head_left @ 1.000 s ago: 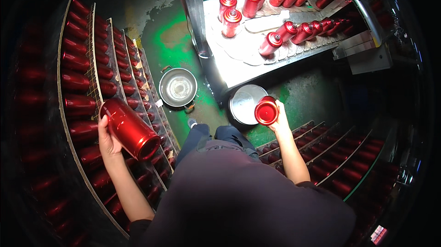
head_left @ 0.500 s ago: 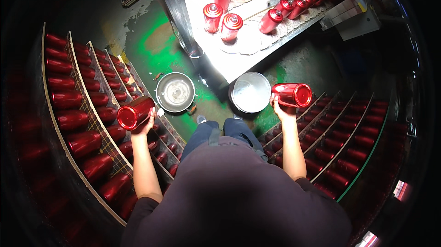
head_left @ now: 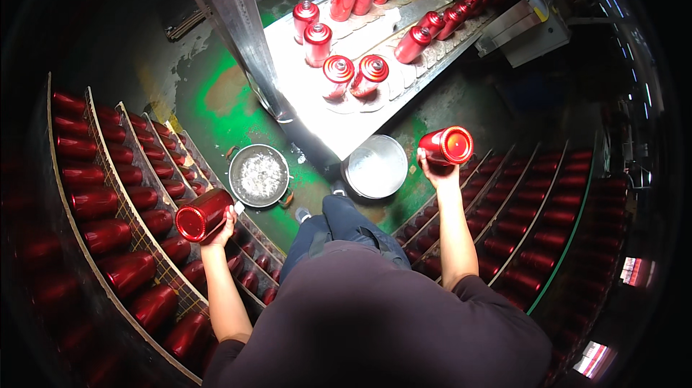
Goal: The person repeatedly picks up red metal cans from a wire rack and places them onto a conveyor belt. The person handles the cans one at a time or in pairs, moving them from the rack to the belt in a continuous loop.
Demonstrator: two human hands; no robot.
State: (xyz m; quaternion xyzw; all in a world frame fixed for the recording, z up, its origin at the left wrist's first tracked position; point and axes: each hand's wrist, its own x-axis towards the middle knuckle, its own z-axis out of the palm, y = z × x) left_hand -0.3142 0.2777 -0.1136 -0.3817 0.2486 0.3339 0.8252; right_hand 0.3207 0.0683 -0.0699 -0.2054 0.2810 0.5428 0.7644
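My left hand point(head_left: 223, 229) is closed around the neck end of a shiny red bottle point(head_left: 205, 216), held on its side with the base pointing out to the left. A small white piece shows beside those fingers. On the right, my right hand point(head_left: 436, 174) grips a second red bottle point(head_left: 441, 146), its round ridged base turned up toward me. Both bottles are in the air, each above a rack of similar bottles. Ahead, on a brightly lit conveyor table point(head_left: 339, 132), several red bottles point(head_left: 317, 44) stand upright with stepped shoulders and narrow necks.
Tiered racks of red bottles lie at my left point(head_left: 97, 200) and right point(head_left: 519, 222). On the green floor sit a two-handled pan point(head_left: 259, 175) and a pale metal bucket point(head_left: 376, 166). A metal post point(head_left: 249, 42) rises at the table's near left corner.
The whole view has shifted, and my feet have moved. Bottles on the table have moved toward its near corner. The right bottle has turned to show more of its base; both remain held.
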